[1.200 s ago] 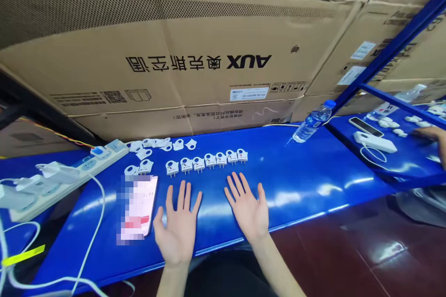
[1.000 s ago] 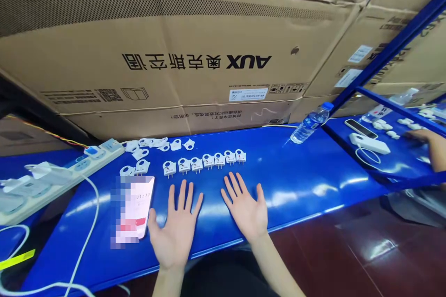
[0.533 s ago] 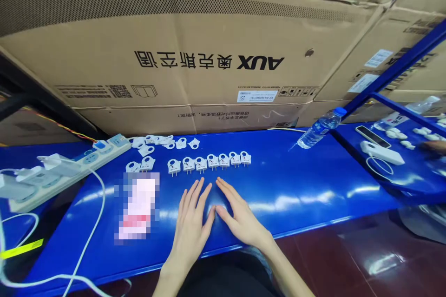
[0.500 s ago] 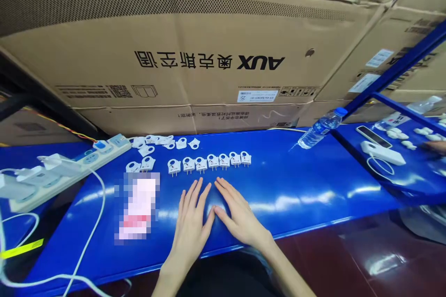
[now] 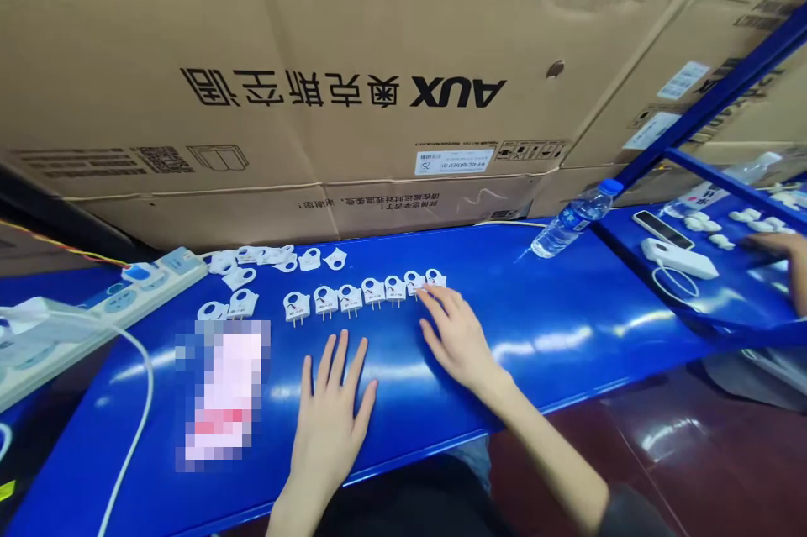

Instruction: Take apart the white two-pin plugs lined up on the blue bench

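Note:
Several white two-pin plugs, each with a ring-shaped top, stand in a row across the blue tabletop, pins toward me. My right hand is at the right end of that row, its fingertips over the last plugs and partly covering them; I cannot tell whether they touch. My left hand lies spread and palm down on the table below the row, holding nothing. Two more white plugs sit farther left, and behind them a loose cluster of similar white pieces lies near the carton.
A big carton walls off the back. On the left are a power strip with a white cable and a blurred-out pinkish item. A water bottle stands tilted at right, near a blue frame bar; another person's hand is beyond it.
My right hand has moved up and right to the end plugs of the row, away from my left hand. The left hand's fingers are spread wider. The view has shifted slightly.

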Tool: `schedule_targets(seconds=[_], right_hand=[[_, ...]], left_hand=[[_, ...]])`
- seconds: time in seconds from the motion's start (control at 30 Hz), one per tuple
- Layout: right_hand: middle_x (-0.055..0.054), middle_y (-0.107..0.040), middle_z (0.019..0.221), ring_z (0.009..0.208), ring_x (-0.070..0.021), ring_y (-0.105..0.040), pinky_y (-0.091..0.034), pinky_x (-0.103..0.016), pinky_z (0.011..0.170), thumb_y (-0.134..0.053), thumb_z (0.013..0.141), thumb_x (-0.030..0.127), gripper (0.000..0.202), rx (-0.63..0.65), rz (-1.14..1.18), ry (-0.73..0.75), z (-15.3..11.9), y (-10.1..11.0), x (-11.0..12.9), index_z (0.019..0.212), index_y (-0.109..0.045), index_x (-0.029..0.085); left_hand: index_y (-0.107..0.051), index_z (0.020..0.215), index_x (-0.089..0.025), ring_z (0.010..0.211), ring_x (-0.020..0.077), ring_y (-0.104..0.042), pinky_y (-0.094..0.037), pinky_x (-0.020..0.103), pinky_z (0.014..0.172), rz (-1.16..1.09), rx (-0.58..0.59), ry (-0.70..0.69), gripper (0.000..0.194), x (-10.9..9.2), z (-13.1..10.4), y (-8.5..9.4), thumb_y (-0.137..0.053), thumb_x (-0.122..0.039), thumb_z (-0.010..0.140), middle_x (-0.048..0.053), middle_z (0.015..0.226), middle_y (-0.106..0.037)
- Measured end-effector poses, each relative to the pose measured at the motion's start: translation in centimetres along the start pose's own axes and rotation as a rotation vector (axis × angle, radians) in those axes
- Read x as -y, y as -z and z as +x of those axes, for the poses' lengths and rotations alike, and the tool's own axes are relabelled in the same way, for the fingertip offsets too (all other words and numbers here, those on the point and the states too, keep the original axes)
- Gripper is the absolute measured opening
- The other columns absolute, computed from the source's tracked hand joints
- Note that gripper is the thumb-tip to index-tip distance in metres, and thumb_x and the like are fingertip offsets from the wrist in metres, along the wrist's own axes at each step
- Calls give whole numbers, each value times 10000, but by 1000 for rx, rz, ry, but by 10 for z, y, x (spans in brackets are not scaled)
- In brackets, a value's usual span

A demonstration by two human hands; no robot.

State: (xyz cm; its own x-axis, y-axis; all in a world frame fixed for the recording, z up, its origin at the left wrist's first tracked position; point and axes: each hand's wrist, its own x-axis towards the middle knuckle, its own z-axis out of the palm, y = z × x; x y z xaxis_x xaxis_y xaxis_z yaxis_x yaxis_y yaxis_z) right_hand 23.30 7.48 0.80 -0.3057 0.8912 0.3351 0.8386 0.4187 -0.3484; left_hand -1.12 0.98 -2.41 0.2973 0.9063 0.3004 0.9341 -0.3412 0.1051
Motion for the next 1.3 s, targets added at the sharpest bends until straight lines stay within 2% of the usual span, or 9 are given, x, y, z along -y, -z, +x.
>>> schedule_targets(seconds=[0.1,0.17,0.3,0.47,0.67,0.8,0.9,1.07,1.3], right_hand=[[-150,-669,1327,1226,-324,-586,-527,-490,1016,-470,1052,243,394,-45,-99,-91,18,12,-34,1425,-567,161],[-137,-693,1243,1121,-314,-611,-532,-456,945,-480,1048,252,315,12,-136,-89,22,14,-49,1316,-627,172],[-106,-713,1075,976,-286,-626,-516,-411,848,-493,1043,267,205,56,-142,-91,9,8,-55,1113,-666,183],[-65,-692,955,909,-255,-618,-491,-384,810,-556,1000,247,94,42,-79,-92,-23,6,-36,1004,-633,193],[-54,-688,965,888,-228,-621,-482,-367,782,-560,1009,230,75,152,30,36,-47,-1,16,1024,-626,197],[-59,-709,1054,928,-220,-642,-507,-368,827,-577,1027,257,116,234,148,168,-31,-6,35,1104,-638,196],[-64,-713,1111,978,-207,-658,-523,-343,847,-556,1043,244,164,272,220,178,-7,-6,33,1164,-650,186],[-59,-713,1084,974,-188,-667,-520,-305,804,-547,1061,267,197,391,243,315,24,-12,28,1179,-687,192],[-44,-712,997,903,-174,-655,-478,-274,737,-603,1036,283,147,387,268,335,25,-24,32,1059,-720,197]], left_hand=[[-352,1625,-238,1550,354,-369,-331,640,1221,-13,5,2,605,1,0,1,-436,-408,1050,131,1680,-376],[-359,1621,-241,1550,352,-369,-329,639,1224,-26,8,14,602,1,-1,0,-443,-405,1048,128,1679,-379],[-375,1614,-244,1550,352,-368,-336,641,1220,-36,15,22,597,2,-2,0,-448,-414,1047,127,1677,-385],[-393,1605,-229,1551,353,-367,-320,649,1226,-52,9,25,590,3,-3,-3,-442,-418,1048,137,1673,-391],[-410,1588,-227,1566,340,-339,-304,648,1237,-100,4,15,572,3,-7,-7,-453,-420,1052,129,1672,-398],[-472,1532,-234,1554,296,-368,-287,610,1261,-142,16,38,496,3,-11,-6,-437,-398,1065,106,1641,-453],[-494,1506,-233,1549,286,-375,-287,596,1268,-152,28,65,477,2,-12,-5,-441,-408,1065,99,1627,-473],[-528,1476,-231,1522,300,-420,-299,593,1262,-155,1,73,460,0,-12,-5,-445,-413,1062,101,1596,-515],[-532,1462,-221,1509,294,-440,-315,576,1255,-136,-20,68,446,-1,-12,-5,-434,-407,1069,111,1581,-531]])
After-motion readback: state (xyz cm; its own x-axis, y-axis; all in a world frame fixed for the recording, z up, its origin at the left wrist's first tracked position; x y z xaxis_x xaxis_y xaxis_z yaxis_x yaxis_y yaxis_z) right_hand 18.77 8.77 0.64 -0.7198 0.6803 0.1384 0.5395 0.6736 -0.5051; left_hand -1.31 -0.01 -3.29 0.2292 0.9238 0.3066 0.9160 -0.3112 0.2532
